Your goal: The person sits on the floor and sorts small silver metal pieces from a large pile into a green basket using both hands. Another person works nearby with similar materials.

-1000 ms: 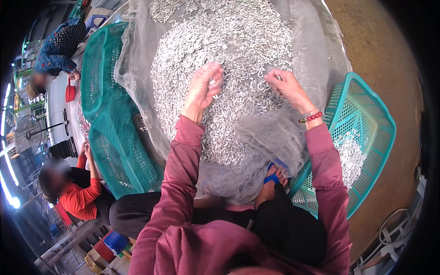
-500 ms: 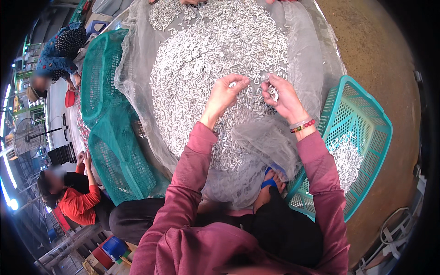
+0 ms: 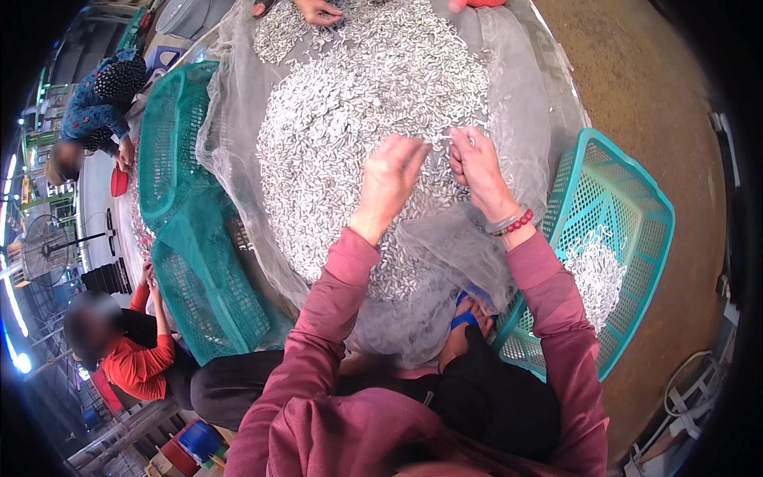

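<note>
A broad heap of small whitish-grey curved pieces (image 3: 342, 119) is spread over a sheer net in front of me. Above its right part, my left hand (image 3: 387, 181) has its fingers drawn together, somewhat blurred; what they hold, if anything, I cannot make out. Close by on the right, my right hand (image 3: 481, 175) pinches a small white piece (image 3: 445, 139) between thumb and forefinger, pointing toward the left fingertips. Its other fingers curl in, hiding the palm.
A turquoise plastic basket (image 3: 648, 215) at my right holds a pile of white pieces (image 3: 594, 282). Green net-covered baskets (image 3: 179, 143) stand at the left. The sheer net (image 3: 445, 238) bunches near my foot. Another person's hand (image 3: 319, 11) reaches over the heap's far edge; two people work at far left.
My left fingers have turned and pressed together. My right hand has shifted slightly, its thumb and forefinger now pinching a piece. The other person's hand has come further into view at the far edge.
</note>
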`<move>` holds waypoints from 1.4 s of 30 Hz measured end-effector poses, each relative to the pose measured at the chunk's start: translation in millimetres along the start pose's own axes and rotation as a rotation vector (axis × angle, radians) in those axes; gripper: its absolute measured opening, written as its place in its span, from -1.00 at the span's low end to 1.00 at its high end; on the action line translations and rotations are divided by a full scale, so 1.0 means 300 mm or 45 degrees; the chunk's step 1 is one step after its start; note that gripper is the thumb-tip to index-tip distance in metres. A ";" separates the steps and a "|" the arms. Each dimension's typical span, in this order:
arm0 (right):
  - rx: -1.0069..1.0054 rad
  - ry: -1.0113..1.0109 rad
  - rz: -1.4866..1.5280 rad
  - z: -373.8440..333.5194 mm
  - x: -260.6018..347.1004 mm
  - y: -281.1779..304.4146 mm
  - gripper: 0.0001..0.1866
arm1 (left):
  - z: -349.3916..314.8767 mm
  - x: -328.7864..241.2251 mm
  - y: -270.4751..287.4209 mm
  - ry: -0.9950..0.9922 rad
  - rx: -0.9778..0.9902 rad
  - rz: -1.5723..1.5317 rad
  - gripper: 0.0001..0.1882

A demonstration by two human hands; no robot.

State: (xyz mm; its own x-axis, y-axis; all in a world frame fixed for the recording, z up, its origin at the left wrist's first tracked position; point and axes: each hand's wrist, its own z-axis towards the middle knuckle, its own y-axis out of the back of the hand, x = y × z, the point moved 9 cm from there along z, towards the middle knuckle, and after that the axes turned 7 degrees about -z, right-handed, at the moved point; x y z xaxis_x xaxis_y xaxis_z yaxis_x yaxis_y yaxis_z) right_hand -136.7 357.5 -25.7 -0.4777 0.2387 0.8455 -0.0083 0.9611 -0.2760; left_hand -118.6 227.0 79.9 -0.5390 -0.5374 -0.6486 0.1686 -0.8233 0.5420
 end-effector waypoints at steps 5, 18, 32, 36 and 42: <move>-0.043 -0.151 0.402 -0.028 -0.076 -0.027 -0.81 | -0.064 0.045 -0.113 0.299 0.423 0.193 -0.90; 0.531 -0.217 1.023 -0.052 0.034 -0.018 -0.50 | 0.208 -0.196 -0.080 0.121 0.724 -0.163 -0.87; 0.239 0.235 -0.184 -0.616 0.367 0.504 -0.56 | 0.256 0.235 -0.216 0.357 0.754 -0.029 -0.68; -0.640 -0.089 -1.137 -0.789 0.364 0.735 -0.43 | 0.143 0.357 -0.598 -0.169 0.966 0.616 -0.32; -0.620 0.438 -0.879 -0.616 0.531 0.750 -0.45 | 0.133 0.461 -0.749 -0.186 0.897 0.797 -0.25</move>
State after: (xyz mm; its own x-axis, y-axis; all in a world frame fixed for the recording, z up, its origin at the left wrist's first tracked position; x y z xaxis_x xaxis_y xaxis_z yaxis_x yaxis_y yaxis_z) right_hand -52.3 637.4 131.5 -0.2153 -0.4584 0.8623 0.2142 0.8393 0.4997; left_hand -264.0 344.9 -110.3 -0.6254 -0.7758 -0.0842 -0.0485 -0.0691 0.9964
